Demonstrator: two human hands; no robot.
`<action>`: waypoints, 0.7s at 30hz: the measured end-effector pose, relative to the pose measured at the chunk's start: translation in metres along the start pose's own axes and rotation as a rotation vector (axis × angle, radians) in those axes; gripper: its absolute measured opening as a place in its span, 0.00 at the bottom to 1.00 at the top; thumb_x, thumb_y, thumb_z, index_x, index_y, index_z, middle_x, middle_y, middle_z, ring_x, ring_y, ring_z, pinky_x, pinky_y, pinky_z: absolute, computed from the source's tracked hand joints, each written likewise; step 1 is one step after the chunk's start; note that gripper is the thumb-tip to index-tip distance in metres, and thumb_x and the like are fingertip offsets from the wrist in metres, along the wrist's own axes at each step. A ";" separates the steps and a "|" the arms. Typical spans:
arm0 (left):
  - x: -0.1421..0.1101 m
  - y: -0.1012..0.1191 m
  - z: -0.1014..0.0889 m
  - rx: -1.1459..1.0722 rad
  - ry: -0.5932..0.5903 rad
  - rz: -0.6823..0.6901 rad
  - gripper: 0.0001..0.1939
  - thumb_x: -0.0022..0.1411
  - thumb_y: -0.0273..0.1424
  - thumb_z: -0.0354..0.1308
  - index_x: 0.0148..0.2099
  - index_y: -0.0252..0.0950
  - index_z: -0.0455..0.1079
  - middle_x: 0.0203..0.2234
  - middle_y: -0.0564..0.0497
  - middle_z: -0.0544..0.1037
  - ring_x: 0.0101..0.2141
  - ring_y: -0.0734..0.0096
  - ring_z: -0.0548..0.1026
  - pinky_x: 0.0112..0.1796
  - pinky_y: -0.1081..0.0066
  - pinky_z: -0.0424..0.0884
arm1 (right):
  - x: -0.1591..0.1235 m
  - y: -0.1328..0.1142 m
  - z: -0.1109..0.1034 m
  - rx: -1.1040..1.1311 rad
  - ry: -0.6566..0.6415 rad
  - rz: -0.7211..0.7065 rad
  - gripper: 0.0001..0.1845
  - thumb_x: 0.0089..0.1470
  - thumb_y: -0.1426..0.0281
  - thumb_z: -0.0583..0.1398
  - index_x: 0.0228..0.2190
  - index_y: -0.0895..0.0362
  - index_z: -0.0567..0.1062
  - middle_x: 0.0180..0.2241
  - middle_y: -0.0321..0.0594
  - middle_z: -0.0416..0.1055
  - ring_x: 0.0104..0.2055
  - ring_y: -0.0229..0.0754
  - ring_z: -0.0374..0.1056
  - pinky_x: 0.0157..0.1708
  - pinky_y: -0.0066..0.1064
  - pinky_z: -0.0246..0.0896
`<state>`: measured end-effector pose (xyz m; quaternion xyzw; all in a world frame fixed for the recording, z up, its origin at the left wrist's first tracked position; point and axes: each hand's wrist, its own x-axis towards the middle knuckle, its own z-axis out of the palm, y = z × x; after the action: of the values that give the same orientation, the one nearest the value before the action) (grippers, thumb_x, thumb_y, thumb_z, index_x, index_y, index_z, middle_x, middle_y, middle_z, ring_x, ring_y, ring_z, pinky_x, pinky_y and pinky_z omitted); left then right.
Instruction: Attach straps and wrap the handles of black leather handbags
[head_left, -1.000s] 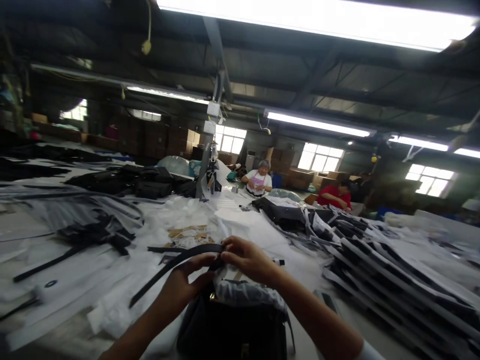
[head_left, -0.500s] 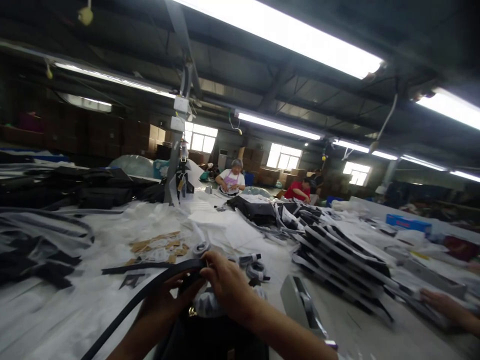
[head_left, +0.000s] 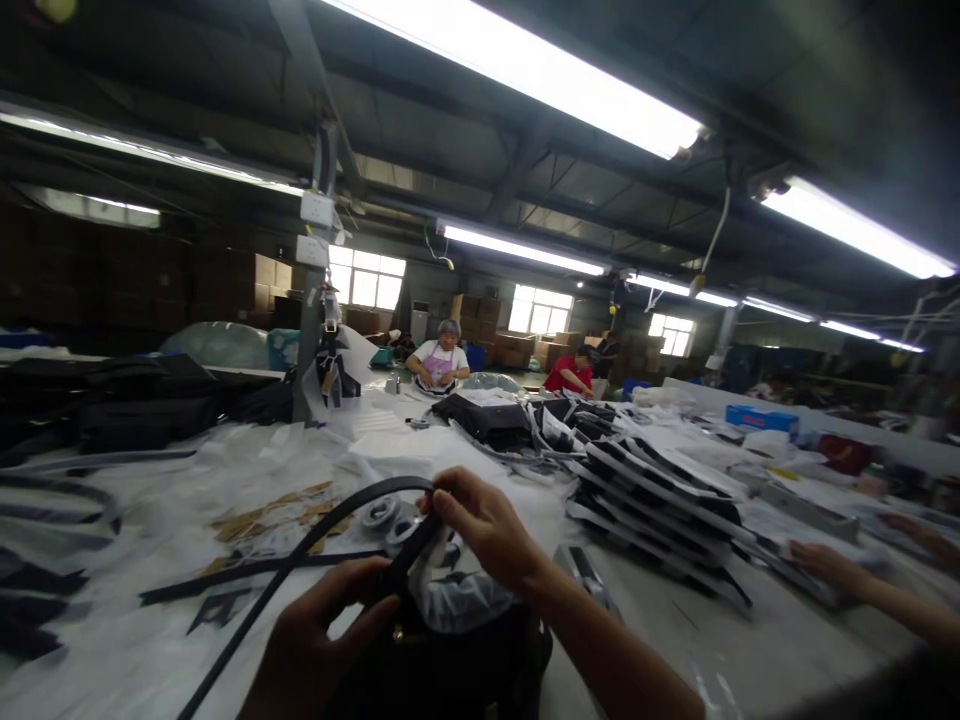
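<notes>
A long black strap (head_left: pixel 300 548) arches up from the lower left, and my right hand (head_left: pixel 484 520) pinches it at the bend. Lower down, my left hand (head_left: pixel 330 620) grips the same strap between thumb and fingers, close to a black bag (head_left: pixel 465 665). Clear plastic wrap (head_left: pixel 469 600) covers a rounded part on top of the bag, likely its handle. A small gold-coloured metal fitting (head_left: pixel 398 633) shows near my left fingers. Behind my hands lie wrapped rolls of grey strap (head_left: pixel 379 513). Another black strap (head_left: pixel 255 572) lies flat to the left.
Brown paper tags (head_left: pixel 262 510) and crumpled white sheets cover the table's left. A grey tape dispenser (head_left: pixel 585 575) stands right of the bag, before a stack of black panels with white sheets (head_left: pixel 660 510). A co-worker's hand (head_left: pixel 825 565) reaches in at right. Two people sit farther back.
The view has swung right. My hands have moved apart, the right one drawing the strap up and over while the left sits lower; more of the plastic-wrapped part shows.
</notes>
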<state>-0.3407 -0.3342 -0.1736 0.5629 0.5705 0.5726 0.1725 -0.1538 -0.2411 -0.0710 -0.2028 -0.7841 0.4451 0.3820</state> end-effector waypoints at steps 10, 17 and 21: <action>-0.011 0.003 0.032 0.076 0.045 -0.041 0.17 0.49 0.43 0.68 0.40 0.42 0.81 0.37 0.49 0.84 0.40 0.52 0.81 0.43 0.62 0.78 | 0.024 -0.063 -0.022 0.177 -0.771 0.158 0.21 0.46 0.59 0.69 0.38 0.59 0.76 0.31 0.33 0.71 0.32 0.33 0.66 0.34 0.25 0.61; -0.037 0.022 0.029 0.085 0.054 -0.092 0.14 0.53 0.41 0.66 0.41 0.42 0.81 0.39 0.50 0.84 0.41 0.55 0.80 0.45 0.64 0.77 | 0.055 -0.110 -0.034 0.630 -0.514 -0.146 0.12 0.51 0.64 0.67 0.33 0.58 0.75 0.28 0.30 0.70 0.33 0.31 0.69 0.44 0.30 0.66; -0.056 0.023 0.036 0.042 0.114 -0.144 0.14 0.54 0.40 0.65 0.42 0.41 0.80 0.41 0.49 0.83 0.42 0.56 0.80 0.47 0.64 0.76 | 0.068 -0.129 -0.051 0.705 -0.333 -0.284 0.13 0.56 0.62 0.63 0.39 0.58 0.76 0.27 0.31 0.68 0.30 0.30 0.67 0.35 0.24 0.67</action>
<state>-0.2830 -0.3717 -0.1893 0.4906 0.6301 0.5777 0.1687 -0.1534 -0.2362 0.0833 0.1254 -0.6551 0.6559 0.3534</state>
